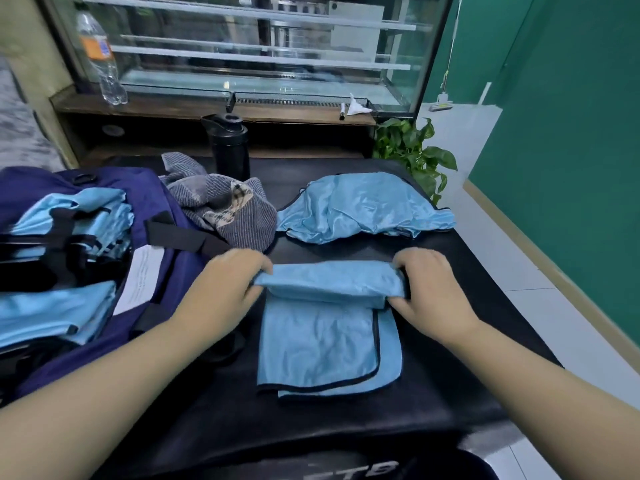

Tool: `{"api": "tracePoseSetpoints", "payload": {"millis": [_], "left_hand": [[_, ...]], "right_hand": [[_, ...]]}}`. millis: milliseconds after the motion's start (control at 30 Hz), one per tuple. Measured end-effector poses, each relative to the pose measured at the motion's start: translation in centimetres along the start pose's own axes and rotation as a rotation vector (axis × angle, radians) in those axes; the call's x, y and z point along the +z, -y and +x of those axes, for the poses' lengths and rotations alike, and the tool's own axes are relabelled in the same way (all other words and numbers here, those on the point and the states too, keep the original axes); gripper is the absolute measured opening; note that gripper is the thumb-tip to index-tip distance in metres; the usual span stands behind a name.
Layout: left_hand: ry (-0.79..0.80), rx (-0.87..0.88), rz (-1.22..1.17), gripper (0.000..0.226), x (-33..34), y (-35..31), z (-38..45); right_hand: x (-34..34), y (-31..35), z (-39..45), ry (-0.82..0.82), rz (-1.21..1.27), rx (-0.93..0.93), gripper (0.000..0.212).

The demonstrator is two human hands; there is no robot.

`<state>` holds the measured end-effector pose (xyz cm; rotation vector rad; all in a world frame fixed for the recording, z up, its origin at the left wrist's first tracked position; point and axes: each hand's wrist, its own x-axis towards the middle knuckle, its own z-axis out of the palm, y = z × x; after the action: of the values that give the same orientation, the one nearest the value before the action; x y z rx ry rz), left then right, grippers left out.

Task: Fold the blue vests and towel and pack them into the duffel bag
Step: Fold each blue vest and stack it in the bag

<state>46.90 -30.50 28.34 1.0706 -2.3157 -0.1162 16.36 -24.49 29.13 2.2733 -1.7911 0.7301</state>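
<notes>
Crosswise, vest (329, 337) fold between hands.

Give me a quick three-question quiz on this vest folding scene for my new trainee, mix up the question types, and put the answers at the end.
1. True or false: both hands grip the far edge of the vest being folded.
2. Multiple choice: where is the striped towel? A) packed in the duffel bag B) crumpled on the table beside the bag C) on the floor
3. Short answer: what stands on the table behind the towel?

Key
1. True: the left hand and right hand each pinch one end of it.
2. B: it lies right of the duffel bag, which already holds folded vests.
3. A black bottle.
</notes>
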Motion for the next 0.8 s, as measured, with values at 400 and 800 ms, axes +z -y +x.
{"api": "tracePoseSetpoints", "payload": {"millis": [400, 800], "left_hand": [[0.38, 0.225, 0.123, 0.023, 2.0, -1.6, -7.9], [0.522, -0.321, 0.191, 0.033, 6.2, -2.0, 1.1]], "right_hand": [[1.3, 1.1, -9.5, 0.148, -0.144, -0.214, 0.051], [5.6, 6.7, -10.0, 0.092, 0.044, -0.255, 0.026]]}}
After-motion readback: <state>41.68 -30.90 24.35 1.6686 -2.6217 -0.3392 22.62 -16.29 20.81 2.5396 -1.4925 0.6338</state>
